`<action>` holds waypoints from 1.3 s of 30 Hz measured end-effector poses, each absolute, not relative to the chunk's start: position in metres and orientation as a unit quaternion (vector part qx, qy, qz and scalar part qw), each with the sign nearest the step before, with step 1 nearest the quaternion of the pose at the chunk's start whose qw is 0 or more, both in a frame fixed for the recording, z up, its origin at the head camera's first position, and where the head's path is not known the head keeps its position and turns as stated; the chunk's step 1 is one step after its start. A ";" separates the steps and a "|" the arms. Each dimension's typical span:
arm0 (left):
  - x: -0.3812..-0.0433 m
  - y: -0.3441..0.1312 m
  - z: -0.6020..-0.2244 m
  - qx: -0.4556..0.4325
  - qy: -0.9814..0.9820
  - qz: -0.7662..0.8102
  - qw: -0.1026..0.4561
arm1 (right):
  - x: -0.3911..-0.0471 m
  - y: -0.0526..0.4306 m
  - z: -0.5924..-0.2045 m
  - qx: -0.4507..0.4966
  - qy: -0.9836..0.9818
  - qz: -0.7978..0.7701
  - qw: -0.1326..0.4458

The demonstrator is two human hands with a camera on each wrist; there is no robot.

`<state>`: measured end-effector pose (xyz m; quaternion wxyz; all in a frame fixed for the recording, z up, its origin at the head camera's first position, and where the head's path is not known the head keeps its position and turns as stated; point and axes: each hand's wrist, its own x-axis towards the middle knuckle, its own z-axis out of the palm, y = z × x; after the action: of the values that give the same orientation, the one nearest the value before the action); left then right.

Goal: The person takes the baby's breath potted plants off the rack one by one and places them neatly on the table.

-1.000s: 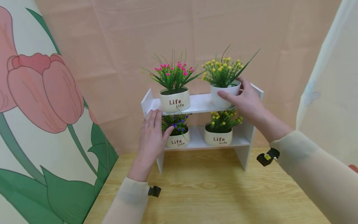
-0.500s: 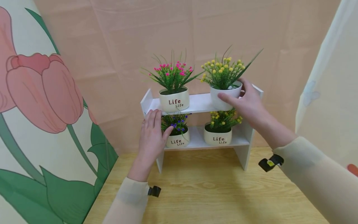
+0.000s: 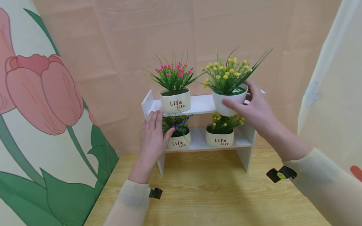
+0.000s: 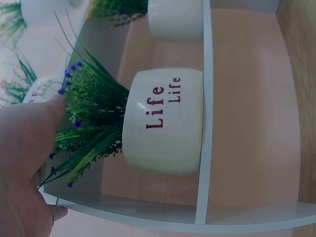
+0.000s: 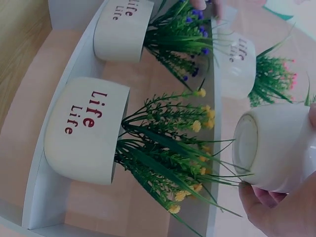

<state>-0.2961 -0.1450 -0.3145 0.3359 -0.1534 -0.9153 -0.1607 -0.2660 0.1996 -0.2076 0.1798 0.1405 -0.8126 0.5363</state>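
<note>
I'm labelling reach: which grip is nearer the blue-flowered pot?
Left: the left grip is just beside the blue-flowered pot; the right grip is farther off, higher and rightward, holding the plain white pot.

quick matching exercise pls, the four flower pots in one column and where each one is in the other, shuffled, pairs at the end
1. pink-flowered pot
2. purple-flowered pot
3. plain white pot
4. yellow-flowered "Life" pot

a. right side of the lower shelf
b. gripped by the right hand
c. left side of the upper shelf
d. left side of the lower shelf

Pairs: 1-c, 2-d, 3-b, 4-a
</note>
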 end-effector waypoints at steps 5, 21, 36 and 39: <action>-0.295 -0.146 -0.316 -0.153 -0.915 -0.164 0.335 | -0.255 0.197 -0.210 0.153 -0.805 0.543 0.182; -0.295 -0.147 -0.316 -0.148 -0.916 -0.166 0.334 | -0.224 0.196 -0.219 0.158 -0.815 0.529 0.177; -0.297 -0.147 -0.317 -0.158 -0.914 -0.153 0.340 | -0.196 0.206 -0.244 0.164 -0.820 0.519 0.180; -0.297 -0.146 -0.317 -0.157 -0.915 -0.154 0.338 | -0.191 0.210 -0.249 0.154 -0.822 0.518 0.179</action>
<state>-0.2971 -0.1460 -0.3169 0.3381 -0.1568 -0.9150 -0.1543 -0.1911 0.2098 -0.2490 0.1794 0.1542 -0.8218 0.5183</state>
